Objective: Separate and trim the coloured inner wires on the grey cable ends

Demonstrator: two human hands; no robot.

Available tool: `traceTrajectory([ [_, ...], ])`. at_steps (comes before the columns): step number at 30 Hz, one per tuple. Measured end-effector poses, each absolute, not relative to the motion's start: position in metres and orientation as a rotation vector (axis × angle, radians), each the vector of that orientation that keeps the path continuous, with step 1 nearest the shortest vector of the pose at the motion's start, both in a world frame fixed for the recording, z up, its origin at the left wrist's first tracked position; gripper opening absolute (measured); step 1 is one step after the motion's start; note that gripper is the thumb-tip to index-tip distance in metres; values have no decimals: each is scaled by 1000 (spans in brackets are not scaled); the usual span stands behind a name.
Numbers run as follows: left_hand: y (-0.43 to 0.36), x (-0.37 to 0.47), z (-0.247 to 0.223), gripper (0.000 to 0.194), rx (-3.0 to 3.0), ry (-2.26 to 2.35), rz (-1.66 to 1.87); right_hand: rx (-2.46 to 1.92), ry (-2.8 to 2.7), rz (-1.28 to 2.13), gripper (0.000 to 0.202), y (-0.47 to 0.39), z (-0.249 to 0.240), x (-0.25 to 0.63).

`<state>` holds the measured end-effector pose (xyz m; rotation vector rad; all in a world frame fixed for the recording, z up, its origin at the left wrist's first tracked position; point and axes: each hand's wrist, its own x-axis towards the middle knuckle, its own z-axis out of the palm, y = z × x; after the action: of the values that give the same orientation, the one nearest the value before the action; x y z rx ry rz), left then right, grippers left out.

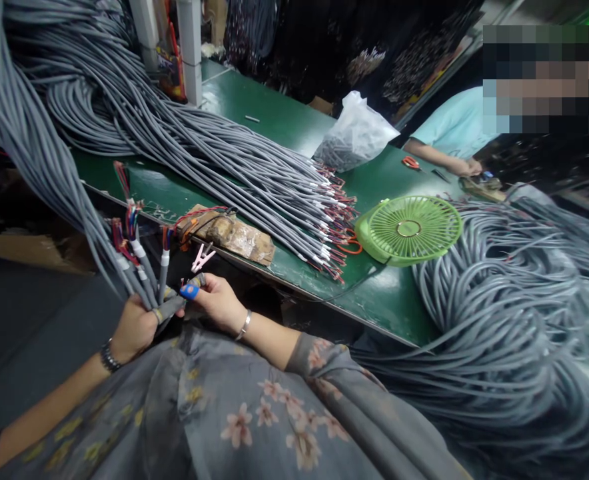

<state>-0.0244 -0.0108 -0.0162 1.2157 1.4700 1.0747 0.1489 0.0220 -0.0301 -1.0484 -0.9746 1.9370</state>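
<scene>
My left hand (133,328) is closed around several grey cables (147,283), their ends pointing up with white bands and bared coloured wires. A grey wrap with a yellowish edge covers one of its fingers. Close beside it, my right hand (220,305) has thumb and forefinger pinched together, a blue wrap on the thumb. What lies between those fingers is too small to tell. Just above the right hand is a pale pink clip (203,259) at the bench edge. More loose grey cable (69,173) hangs from the upper left down to my left hand.
On the green bench (269,110) lies a thick cable bundle (209,153) with bared ends. A wooden block (239,239), a green fan (408,230) and a plastic bag (357,130) are nearby. Coiled cables (504,307) fill the right. A co-worker's hands (467,167) work across the bench.
</scene>
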Motion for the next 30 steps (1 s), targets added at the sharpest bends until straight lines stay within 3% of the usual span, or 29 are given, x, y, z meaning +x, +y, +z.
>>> traceTrajectory([
  [13,-11,-17,-16,29,941,1418,1281,-1090,-834,1878,58,23,-36,157],
  [18,-10,-19,-9,27,928,1395,1237,-1057,-669,1896,50,31,-40,162],
  [30,19,-7,14,30,856,1149,985,-950,-785,2013,62,72,-40,154],
])
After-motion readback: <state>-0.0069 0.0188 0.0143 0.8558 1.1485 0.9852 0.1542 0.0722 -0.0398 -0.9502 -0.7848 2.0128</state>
